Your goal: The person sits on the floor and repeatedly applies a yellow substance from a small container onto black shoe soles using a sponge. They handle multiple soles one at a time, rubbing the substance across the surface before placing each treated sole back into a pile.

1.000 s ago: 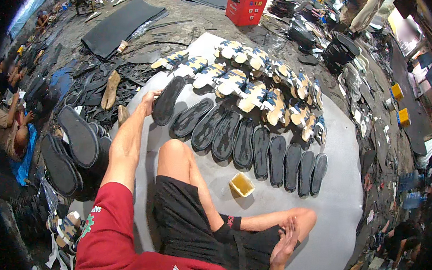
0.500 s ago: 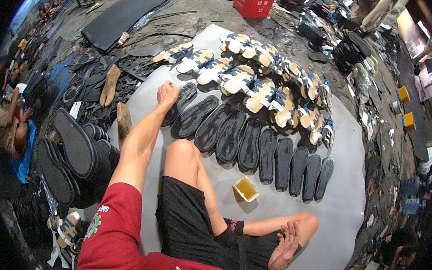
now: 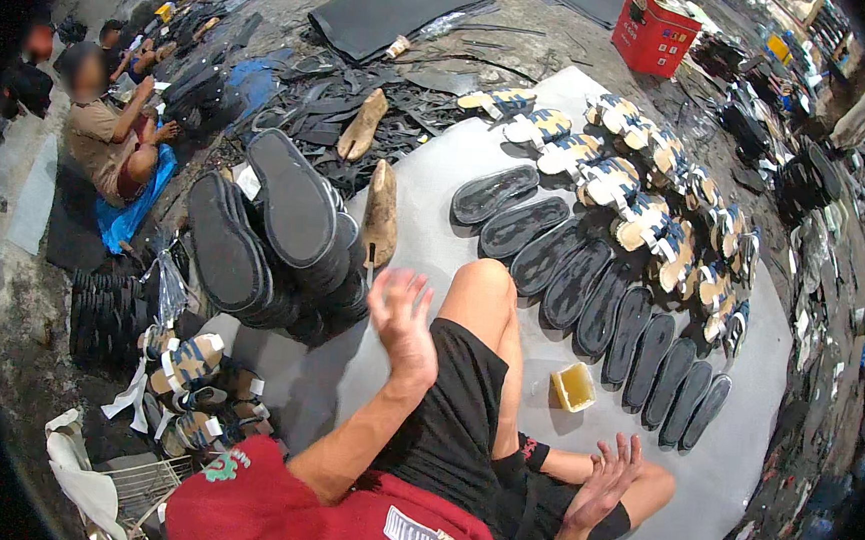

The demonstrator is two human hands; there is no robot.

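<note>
Beside my left knee, my left hand (image 3: pixel 401 323) is raised with its fingers apart and nothing seen in it. Close to its fingertips are a wooden shoe last (image 3: pixel 381 216) and a tall stack of black shoe soles (image 3: pixel 302 201). My right hand (image 3: pixel 606 488) hovers palm-up by my right knee, its fingers spread and holding nothing. A curved row of black soles (image 3: pixel 591 296), several with shiny patches, lies on the grey sheet (image 3: pixel 386 367) before me. Between that row and my legs stands a small tub of yellowish liquid (image 3: pixel 575 388).
Behind the soles stand several strapped sandals (image 3: pixel 647 220) in white, blue and tan. A second wooden last (image 3: pixel 362 130) lies among black scraps. Unfinished sandals (image 3: pixel 185 363) are piled at left. A red tin (image 3: pixel 655 30) stands far off; a person (image 3: pixel 111 137) sits far left.
The view has swung left. My left hand has come back from the far end of the sole row toward my left knee, its closed fingers now spread. My right hand stays by the right knee.
</note>
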